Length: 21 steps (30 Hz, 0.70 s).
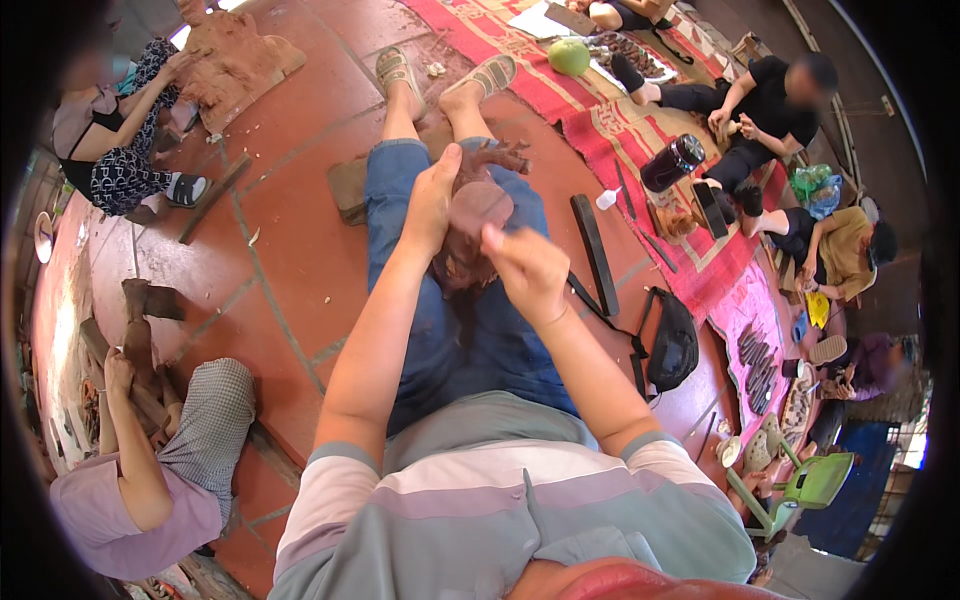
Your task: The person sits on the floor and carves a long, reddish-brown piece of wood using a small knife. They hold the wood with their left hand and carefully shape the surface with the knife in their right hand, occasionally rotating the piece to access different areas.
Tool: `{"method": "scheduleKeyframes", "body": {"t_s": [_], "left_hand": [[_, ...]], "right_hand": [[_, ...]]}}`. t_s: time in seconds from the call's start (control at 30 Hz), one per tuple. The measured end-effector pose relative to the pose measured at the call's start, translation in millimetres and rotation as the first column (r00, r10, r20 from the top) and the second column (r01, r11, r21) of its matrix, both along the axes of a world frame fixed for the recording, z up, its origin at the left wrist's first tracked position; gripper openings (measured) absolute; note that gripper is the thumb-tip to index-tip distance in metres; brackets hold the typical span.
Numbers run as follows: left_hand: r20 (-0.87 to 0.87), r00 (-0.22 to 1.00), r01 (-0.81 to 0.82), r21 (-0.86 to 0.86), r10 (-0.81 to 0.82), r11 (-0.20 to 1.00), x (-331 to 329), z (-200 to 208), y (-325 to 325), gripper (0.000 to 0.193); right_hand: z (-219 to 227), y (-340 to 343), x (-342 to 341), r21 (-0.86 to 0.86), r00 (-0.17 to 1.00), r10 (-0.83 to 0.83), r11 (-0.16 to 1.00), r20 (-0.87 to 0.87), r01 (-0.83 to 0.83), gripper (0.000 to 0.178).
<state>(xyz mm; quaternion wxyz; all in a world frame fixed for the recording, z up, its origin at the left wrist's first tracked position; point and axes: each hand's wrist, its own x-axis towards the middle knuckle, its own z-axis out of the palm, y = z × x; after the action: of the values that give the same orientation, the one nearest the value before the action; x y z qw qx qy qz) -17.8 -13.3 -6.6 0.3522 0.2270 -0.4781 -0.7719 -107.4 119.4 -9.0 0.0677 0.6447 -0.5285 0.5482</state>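
A reddish-brown wood carving (462,262) with branching, root-like ends lies on my lap between my thighs. My left hand (432,200) is closed against its left side, thumb pointing up and the other fingers mostly hidden behind. Over the carving's middle is a rounded, smooth, pinkish-brown piece (481,208), slightly blurred; whether it is separate or part of the carving I cannot tell. My right hand (532,268) comes from the right with fingers curled and the thumb tip at this piece's lower edge. What lies inside its curled fingers is hidden.
A dark wooden bar (595,255) and a black waist bag (672,342) lie right of my legs. Beyond, a red mat (640,150) holds a dark jar (672,163) and a green round fruit (568,57). A wooden block (347,192) sits by my left leg. Several people work around me.
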Motion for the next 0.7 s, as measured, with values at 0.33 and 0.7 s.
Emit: {"method": "scheduleKeyframes", "body": {"t_s": [0.33,0.7], "left_hand": [[-0.012,1.000,-0.006,0.015,0.006,1.000,1.9,-6.5,-1.5,0.048],[0.027,0.999,-0.018,-0.046,0.019,0.999,1.6,-17.4,-1.9,0.050]], "right_hand": [[12.9,12.8,-4.3,0.086,0.988,-0.092,0.993,0.122,0.082,0.024],[24.2,7.2,-1.6,0.012,0.944,-0.034,0.999,0.327,0.032,0.026]]}}
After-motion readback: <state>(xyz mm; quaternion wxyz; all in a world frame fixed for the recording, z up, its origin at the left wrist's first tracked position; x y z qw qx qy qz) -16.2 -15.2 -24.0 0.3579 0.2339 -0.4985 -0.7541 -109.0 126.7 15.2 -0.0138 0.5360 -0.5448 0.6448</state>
